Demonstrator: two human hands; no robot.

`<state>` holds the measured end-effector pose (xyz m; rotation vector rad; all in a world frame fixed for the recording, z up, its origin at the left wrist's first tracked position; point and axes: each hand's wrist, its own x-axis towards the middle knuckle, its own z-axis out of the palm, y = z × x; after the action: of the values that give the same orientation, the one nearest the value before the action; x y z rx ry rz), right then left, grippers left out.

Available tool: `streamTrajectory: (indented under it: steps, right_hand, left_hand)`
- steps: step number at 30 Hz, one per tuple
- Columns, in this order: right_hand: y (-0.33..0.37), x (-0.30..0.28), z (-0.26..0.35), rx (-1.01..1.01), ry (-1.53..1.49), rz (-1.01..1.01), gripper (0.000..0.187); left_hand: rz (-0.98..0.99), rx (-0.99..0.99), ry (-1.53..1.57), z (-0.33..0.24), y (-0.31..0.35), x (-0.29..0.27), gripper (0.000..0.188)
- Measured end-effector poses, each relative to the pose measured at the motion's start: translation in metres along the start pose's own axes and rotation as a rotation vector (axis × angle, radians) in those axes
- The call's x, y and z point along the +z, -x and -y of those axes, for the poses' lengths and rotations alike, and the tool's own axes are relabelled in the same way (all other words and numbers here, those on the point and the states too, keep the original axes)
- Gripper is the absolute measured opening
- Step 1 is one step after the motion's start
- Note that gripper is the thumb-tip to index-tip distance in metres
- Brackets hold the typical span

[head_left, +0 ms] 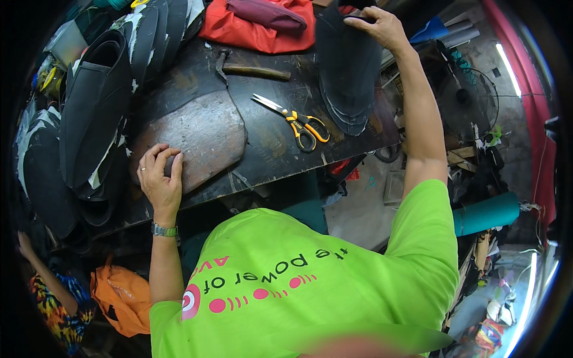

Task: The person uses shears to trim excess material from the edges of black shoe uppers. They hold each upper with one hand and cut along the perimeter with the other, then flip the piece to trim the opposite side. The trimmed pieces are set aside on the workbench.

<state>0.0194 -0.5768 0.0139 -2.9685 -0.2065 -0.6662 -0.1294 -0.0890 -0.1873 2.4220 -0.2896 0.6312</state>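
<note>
My left hand [161, 176] rests with loosely bent fingers on the left edge of a worn brown board [206, 134], and nothing shows in it. At the far right of the table, my right hand [385, 30] pinches the top end of a stack of black shoe uppers [348, 71]. Their rounded lower ends lie layered near the table edge. Between my hands are scissors [296, 123] with yellow-and-black handles, their blades pointing to the upper left and slightly parted. A hammer [253, 72] with a wooden handle lies behind the board.
More black shoe uppers [98, 113] with white edges are heaped at the left. A red bag [256, 30] with a maroon pouch sits at the back. To the right are a fan [471, 101] and a teal roll [486, 215]. Another person's arm [51, 280] shows at lower left, near an orange bag [122, 298].
</note>
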Motion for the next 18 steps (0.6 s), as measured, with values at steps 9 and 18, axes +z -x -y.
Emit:
streamTrajectory:
  steps: [9,18]
  right_hand:
    - [0.041,0.099,-0.102,0.254,0.010,0.014,0.066]
    - [0.102,0.156,-0.050,0.200,0.142,-0.514,0.090]
  left_hand:
    - [0.019,0.028,-0.032,-0.001,-0.002,0.000,0.012]
    - [0.017,0.062,-0.088,-0.006,-0.002,0.000,0.012]
